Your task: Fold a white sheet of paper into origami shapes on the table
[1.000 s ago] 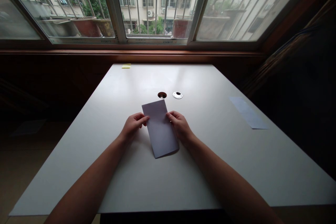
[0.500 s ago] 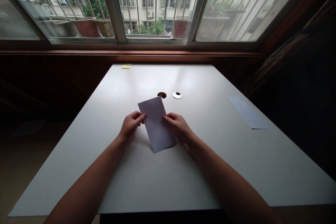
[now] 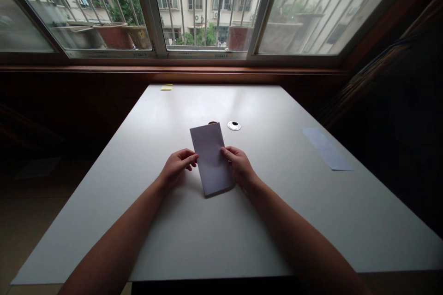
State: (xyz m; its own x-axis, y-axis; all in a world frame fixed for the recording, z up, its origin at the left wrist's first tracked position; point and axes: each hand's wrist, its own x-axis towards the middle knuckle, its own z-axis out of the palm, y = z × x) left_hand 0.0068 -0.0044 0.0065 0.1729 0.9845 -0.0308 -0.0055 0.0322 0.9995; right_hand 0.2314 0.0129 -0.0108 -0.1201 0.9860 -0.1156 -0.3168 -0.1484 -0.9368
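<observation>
A folded sheet of white paper [image 3: 212, 159] is held up over the table, tilted slightly to the left at its top. Its lower edge shows more than one layer, a little apart. My right hand [image 3: 238, 163] pinches the right edge, thumb on the front and the other fingers hidden behind. At the left edge, my left hand [image 3: 180, 166] has its thumb and fingertips closed at the paper's side, with only the tips touching it. Some of its lower fingers curl beside the edge.
The white table [image 3: 166, 239] stretches toward the window [image 3: 204, 9]. Behind the paper lie a partly covered cable hole and a round silver cable cover [image 3: 234, 126]. Another paper sheet [image 3: 327, 150] lies near the right edge, and a yellow sticky note [image 3: 166, 87] at the far left.
The paper has shifted slightly right and up and turned more upright, now covering most of the cable hole. My left hand's grip has slid out toward the paper's edge.
</observation>
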